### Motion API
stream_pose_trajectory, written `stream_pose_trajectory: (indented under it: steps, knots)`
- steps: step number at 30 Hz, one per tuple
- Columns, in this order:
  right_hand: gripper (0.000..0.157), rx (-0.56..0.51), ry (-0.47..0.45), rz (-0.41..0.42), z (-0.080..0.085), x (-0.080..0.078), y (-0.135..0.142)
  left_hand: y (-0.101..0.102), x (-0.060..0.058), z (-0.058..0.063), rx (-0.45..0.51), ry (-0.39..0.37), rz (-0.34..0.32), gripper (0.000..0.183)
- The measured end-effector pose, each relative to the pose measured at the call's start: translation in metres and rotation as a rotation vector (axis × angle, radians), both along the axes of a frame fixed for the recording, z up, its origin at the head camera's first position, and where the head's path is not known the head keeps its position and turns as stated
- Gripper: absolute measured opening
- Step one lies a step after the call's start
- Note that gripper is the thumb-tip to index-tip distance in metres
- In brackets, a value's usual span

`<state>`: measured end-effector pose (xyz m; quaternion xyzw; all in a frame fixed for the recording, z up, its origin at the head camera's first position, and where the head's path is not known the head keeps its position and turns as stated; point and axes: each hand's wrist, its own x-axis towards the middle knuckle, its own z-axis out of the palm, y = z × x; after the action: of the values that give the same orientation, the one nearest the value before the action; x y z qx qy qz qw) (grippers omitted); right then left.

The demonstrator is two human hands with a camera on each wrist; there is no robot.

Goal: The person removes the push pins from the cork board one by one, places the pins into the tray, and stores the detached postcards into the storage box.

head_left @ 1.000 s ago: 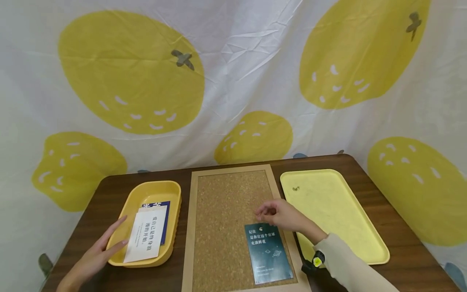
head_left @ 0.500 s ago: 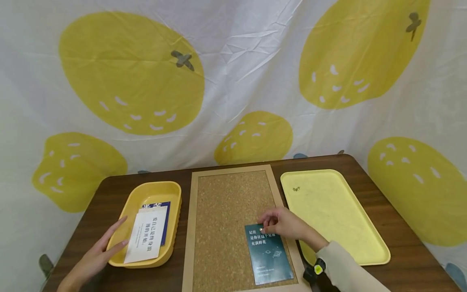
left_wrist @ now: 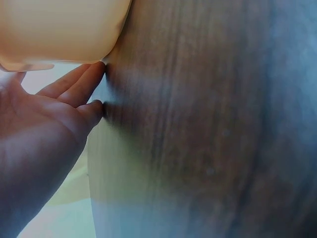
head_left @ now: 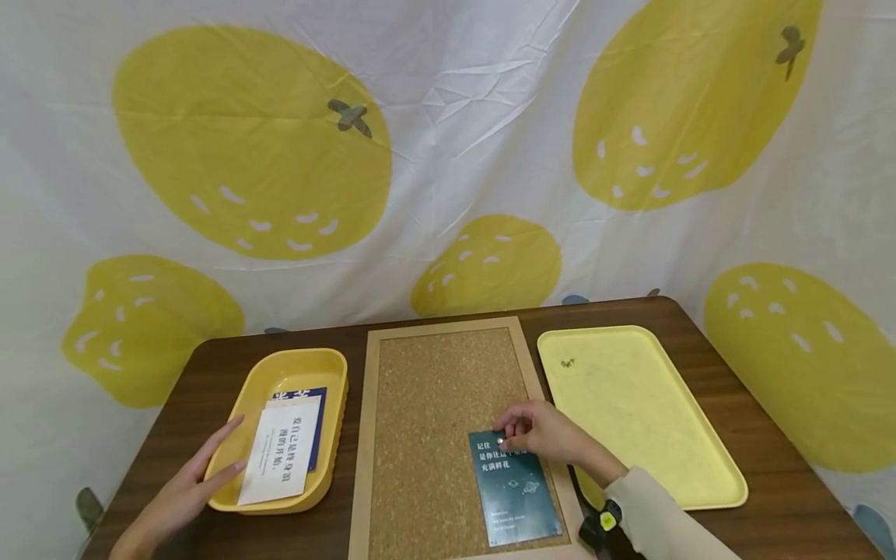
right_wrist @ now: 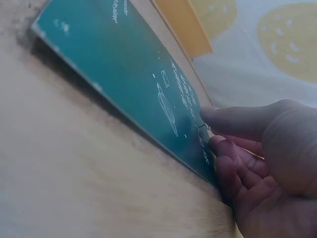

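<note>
A teal card [head_left: 519, 498] with white lettering lies on the lower right of the framed cork board [head_left: 434, 435]. At its top edge sits a small pale push pin [head_left: 500, 441]. My right hand [head_left: 542, 432] pinches this pin between thumb and fingers; the right wrist view shows the thumb [right_wrist: 237, 119] close over the card's end, with the pin mostly covered. My left hand [head_left: 178, 490] rests against the near left rim of the yellow tub [head_left: 334, 435], fingers extended. Inside the tub, a white card [head_left: 280, 451] lies over a blue card [head_left: 318, 424].
A flat yellow tray [head_left: 630, 404] lies to the right of the board on the dark wooden table [head_left: 777, 490]. Behind the table hangs a white cloth [head_left: 483, 117] printed with lemons. A black wrist strap with a device [head_left: 603, 525] sits by the right sleeve.
My right hand has come down from above the teal card onto the push pin at its top and now pinches it. The left hand stays at the tub.
</note>
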<state>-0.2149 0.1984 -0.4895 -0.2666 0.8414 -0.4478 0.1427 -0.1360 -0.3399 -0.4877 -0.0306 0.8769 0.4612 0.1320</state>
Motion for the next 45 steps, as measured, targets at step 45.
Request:
stream_pose_trajectory:
  steps: [45]
  knots:
    - [0.009, 0.009, 0.053, -0.032, -0.005, 0.003, -0.004, 0.032, 0.009, 0.049, -0.332, 0.435, -0.04, 0.065]
